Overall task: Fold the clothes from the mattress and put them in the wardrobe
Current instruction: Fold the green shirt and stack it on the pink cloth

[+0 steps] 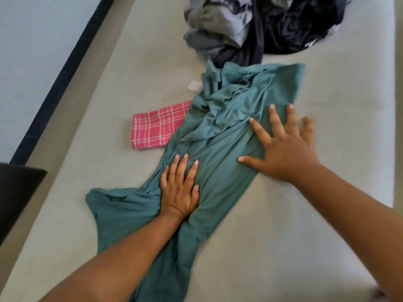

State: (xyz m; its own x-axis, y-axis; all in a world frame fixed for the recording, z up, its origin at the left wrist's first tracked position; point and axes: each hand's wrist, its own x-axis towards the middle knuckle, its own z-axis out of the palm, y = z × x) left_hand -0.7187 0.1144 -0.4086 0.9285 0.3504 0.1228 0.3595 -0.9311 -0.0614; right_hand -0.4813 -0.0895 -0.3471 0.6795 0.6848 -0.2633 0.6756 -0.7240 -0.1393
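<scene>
A long teal garment (220, 153) lies stretched along the grey mattress (305, 236), bunched and wrinkled at its far end. My left hand (181, 188) lies flat on its middle with straight fingers. Spread wide, my right hand (283, 149) presses the cloth's right edge, its outer fingers reaching onto the mattress. A folded red plaid cloth (157, 127) lies just left of the teal garment, partly tucked under it. A heap of grey and black clothes (261, 25) sits at the far end.
A small white tag (193, 85) lies on the mattress near the teal garment. A dark bed-frame edge (65, 77) runs along the left, with pale floor beyond. A black object (17, 192) juts in at the left.
</scene>
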